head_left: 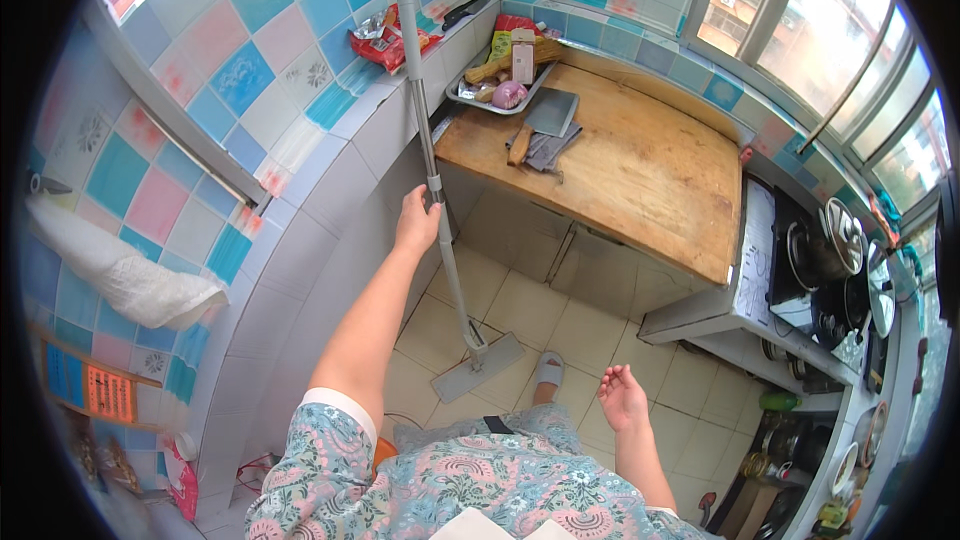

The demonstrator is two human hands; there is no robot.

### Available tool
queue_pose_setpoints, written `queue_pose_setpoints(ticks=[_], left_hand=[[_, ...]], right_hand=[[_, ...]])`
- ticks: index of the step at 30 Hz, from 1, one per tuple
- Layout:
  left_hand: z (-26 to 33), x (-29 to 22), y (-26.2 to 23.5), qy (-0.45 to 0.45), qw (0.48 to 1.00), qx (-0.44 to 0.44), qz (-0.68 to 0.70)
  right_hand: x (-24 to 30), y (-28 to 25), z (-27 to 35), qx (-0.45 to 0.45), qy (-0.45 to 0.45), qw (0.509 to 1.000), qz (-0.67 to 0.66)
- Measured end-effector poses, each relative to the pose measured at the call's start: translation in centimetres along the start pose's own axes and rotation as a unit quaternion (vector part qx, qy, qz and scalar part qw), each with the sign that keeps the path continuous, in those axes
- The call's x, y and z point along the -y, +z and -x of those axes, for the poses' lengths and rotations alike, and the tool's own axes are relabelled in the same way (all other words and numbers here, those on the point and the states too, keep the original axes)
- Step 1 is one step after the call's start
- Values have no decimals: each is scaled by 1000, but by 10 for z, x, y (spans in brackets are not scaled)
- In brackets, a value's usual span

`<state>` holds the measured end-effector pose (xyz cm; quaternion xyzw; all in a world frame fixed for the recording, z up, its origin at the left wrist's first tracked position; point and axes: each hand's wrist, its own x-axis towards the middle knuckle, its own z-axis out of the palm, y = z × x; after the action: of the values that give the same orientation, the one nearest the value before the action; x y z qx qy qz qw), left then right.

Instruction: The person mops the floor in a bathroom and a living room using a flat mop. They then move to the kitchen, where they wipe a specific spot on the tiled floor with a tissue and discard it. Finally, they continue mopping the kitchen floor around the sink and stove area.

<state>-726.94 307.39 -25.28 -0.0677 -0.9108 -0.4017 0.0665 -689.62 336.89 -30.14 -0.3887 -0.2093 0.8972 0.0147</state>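
A flat mop (452,270) with a long grey and silver pole stands tilted, its rectangular grey head on the floor tiles near my feet. My left hand (418,222) is at the pole's middle, just below the grey collar, thumb and fingers closed against it; the far side of the grip is hidden. My right hand (624,400) hangs in the air to the right of the mop head. Its palm faces up with the fingers loosely curled, and nothing is in it.
A wooden board (640,160) tops the counter ahead, bearing a cleaver (551,113), a dark cloth (550,148) and a tray (470,94) of food. At right stands a stove (800,270) with pots. A tiled ledge (345,155) runs along the left.
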Motion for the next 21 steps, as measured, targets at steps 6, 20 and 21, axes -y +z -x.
queue_pose_setpoints(ticks=[6,20,21], left_hand=[[-149,9,31,-60,991,-113,-45],[-116,-32,6,-89,919,-43,382],[-89,-46,-11,-68,911,-5,407]], right_hand=[[64,50,-56,-5,40,993,108],[57,17,-104,-56,120,982,134],[45,19,-102,-47,130,981,137]])
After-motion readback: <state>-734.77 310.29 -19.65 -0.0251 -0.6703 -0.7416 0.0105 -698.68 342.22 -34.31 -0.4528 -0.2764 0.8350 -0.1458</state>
